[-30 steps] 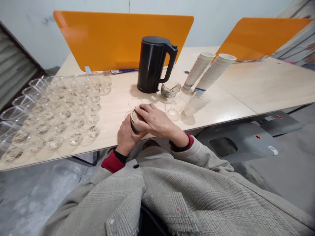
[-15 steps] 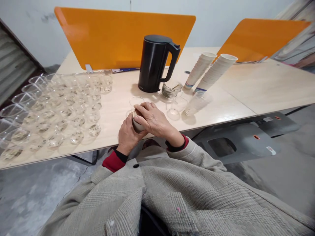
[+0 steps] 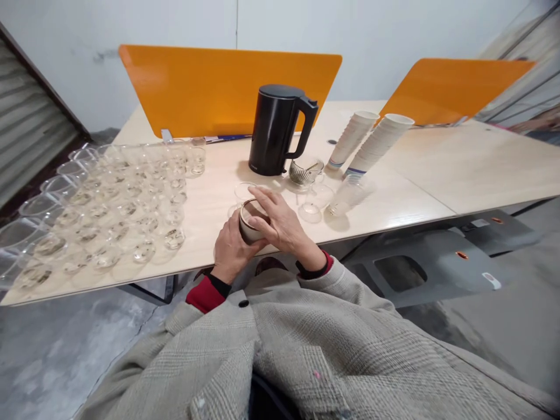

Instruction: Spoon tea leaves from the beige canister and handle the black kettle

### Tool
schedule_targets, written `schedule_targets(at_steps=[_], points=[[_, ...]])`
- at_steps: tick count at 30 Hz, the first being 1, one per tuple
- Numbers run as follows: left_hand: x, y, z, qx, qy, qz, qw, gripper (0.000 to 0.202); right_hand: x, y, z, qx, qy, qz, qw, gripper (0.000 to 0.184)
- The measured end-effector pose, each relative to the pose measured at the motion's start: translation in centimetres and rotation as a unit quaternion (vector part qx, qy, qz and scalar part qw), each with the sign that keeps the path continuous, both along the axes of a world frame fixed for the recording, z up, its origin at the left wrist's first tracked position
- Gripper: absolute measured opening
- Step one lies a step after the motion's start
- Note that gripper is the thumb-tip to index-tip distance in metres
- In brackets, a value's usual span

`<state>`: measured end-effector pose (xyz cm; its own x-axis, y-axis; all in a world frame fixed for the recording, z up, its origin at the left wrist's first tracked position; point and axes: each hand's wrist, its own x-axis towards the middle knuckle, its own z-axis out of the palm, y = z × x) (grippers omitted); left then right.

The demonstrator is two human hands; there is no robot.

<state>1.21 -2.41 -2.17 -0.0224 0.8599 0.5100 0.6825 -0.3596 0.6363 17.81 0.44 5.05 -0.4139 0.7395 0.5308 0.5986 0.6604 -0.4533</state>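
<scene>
A small round beige cup (image 3: 251, 221) is seen just below the centre of the frame, near the front edge of the pale wooden table (image 3: 437, 169), sandwiched between both hands. It's gripped from the lower left by the left hand (image 3: 231, 251), fingers curled round its side. The right hand (image 3: 280, 224) is laid over its right rim, fingers loosely spread, partly covering the mouth. What's inside the cup can't really be made out. Just behind it, a clear plastic cup (image 3: 243, 191) is half hidden. A tall black electric kettle (image 3: 276, 137) is stood further up, and rows of clear plastic cups (image 3: 109, 204) are cut off at the left edge.
</scene>
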Motion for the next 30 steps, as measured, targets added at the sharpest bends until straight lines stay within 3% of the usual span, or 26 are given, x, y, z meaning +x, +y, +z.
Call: schedule_targets(at_steps=[4,9,17,20,24,30], points=[[-0.3,-0.3,0.3,-0.013,-0.011,-0.009,1.000,0.099,2.2,-0.6,-1.4,-0.014,0.083,0.003,0.996,0.093],[-0.7,-0.2,-0.2,0.006,-0.007,-0.033,0.999,0.095,2.7,-1.3,-3.8,-0.114,0.129,-0.017,0.985,0.121],[-1.6,-0.6,0.0,-0.012,-0.064,-0.083,0.994,0.090,1.7,-1.1,-4.6,-0.122,0.184,-0.037,0.975,0.106],[-2.3,-0.8,0.1,-0.020,-0.136,-0.091,0.986,0.079,3.0,-0.9,-4.0,-0.094,0.196,-0.068,0.974,0.101],[-2.9,-0.7,-0.4,-0.026,-0.175,-0.026,0.984,0.053,5.3,0.5,-1.9,-0.032,0.189,-0.124,0.974,0.097],[-3.0,-0.3,-1.0,-0.003,-0.143,-0.011,0.990,0.046,5.2,6.8,1.6,0.079,0.113,-0.159,0.977,0.092]])
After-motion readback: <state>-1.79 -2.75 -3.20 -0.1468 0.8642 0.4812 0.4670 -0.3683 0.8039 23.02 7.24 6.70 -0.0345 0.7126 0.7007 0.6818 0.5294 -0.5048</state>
